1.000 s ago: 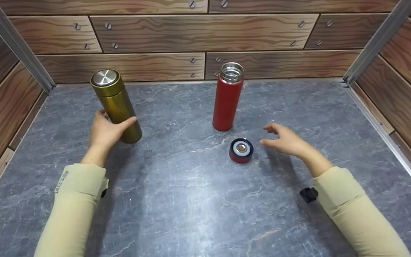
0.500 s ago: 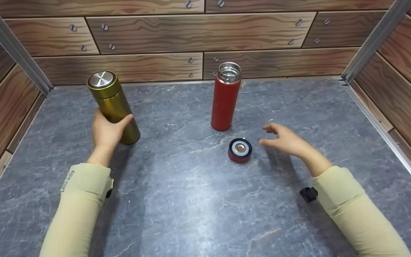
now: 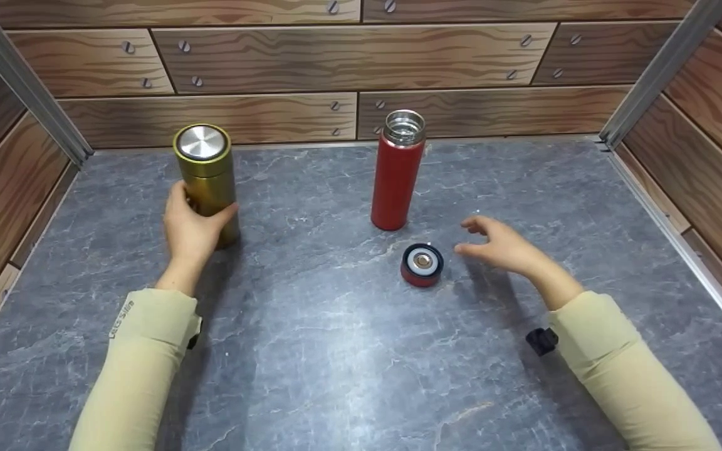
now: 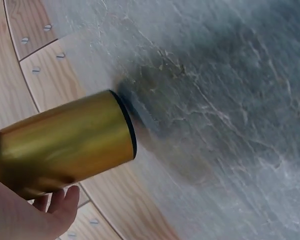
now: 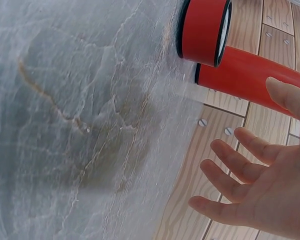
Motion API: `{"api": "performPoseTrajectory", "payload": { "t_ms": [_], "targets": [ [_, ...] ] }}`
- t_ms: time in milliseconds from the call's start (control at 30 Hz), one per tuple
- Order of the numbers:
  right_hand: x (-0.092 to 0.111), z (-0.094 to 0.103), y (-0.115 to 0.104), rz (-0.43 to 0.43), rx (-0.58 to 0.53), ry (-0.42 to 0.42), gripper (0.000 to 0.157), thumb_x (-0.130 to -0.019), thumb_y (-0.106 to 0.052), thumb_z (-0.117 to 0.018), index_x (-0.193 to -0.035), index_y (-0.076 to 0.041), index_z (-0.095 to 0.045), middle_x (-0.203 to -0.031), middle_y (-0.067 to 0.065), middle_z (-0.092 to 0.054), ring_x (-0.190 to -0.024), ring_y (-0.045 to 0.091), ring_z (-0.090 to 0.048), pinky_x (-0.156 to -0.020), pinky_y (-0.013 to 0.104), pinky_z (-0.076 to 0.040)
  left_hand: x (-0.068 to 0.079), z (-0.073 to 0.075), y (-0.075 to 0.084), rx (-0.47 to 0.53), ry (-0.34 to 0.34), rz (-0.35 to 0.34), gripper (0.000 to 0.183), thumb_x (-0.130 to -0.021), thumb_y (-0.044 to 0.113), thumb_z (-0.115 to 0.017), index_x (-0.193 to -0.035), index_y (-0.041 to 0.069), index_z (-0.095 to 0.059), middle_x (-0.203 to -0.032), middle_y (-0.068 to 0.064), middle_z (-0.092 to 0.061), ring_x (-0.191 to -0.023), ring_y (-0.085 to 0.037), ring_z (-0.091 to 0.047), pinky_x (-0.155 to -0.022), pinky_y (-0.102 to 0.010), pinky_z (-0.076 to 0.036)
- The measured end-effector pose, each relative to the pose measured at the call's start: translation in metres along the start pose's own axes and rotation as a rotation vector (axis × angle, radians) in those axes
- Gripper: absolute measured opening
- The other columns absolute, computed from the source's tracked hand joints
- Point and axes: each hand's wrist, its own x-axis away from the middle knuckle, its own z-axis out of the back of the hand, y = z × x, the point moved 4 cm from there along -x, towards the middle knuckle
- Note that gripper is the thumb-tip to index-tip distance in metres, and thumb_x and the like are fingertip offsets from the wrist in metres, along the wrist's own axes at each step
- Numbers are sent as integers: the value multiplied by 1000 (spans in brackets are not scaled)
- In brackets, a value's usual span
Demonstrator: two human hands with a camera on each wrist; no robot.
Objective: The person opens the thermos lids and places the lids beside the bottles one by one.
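Note:
A gold thermos with a silver-topped lid [image 3: 205, 181] stands near upright at the left of the table, gripped by my left hand [image 3: 190, 233]. The thumb lies along its near side and the fingers go round the left. In the left wrist view the dark base of the gold thermos [image 4: 65, 140] is close over the tabletop. My right hand [image 3: 504, 245] holds nothing, its fingers spread in the right wrist view. Just left of it lies a red lid [image 3: 422, 269], inside facing up. Behind that lid stands an uncapped red thermos [image 3: 396, 181] with a bare steel neck.
The grey marbled table [image 3: 336, 351] is bounded by wood-print panels [image 3: 361, 59] at the back and both sides. Metal posts [image 3: 662, 75] stand at the back corners. A small black device [image 3: 543, 341] sits at the right cuff.
The gold thermos has swung from leaning left to more upright, its top moving right. My left hand shifted a little right with it. The right hand has stayed still.

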Motion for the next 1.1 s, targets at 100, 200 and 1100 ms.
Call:
{"api": "performPoseTrajectory", "payload": {
  "t_ms": [100,200,1100],
  "targets": [
    [0,0,-1,12,-1,4,60,-89,-26,-60,-134,8,-39,-136,33,-41,-127,50,-35,-105,60,-29,2,-1,6,-24,4,-42,65,-72,21,-78,-125,4,-46,-123,-17,-52,-119,-30,-51,-101,-43,-40],
    [0,0,-1,8,6,4,60,-89,-25,-60,-134,7,-39,-136,33,-41,-127,50,-36,-105,60,-29,4,-3,11,-35,-1,-74,64,-71,20,-79,-123,4,-47,-121,-17,-52,-117,-30,-51,-101,-43,-41],
    [0,-2,-5,7,14,-2,60,-89,-27,-59,-134,7,-40,-136,32,-41,-127,50,-36,-105,60,-29,34,-32,60,-222,-221,-366,68,-62,25,-83,-120,5,-53,-112,-13,-62,-99,-30,-57,-91,-44,-44]
  ]
}}
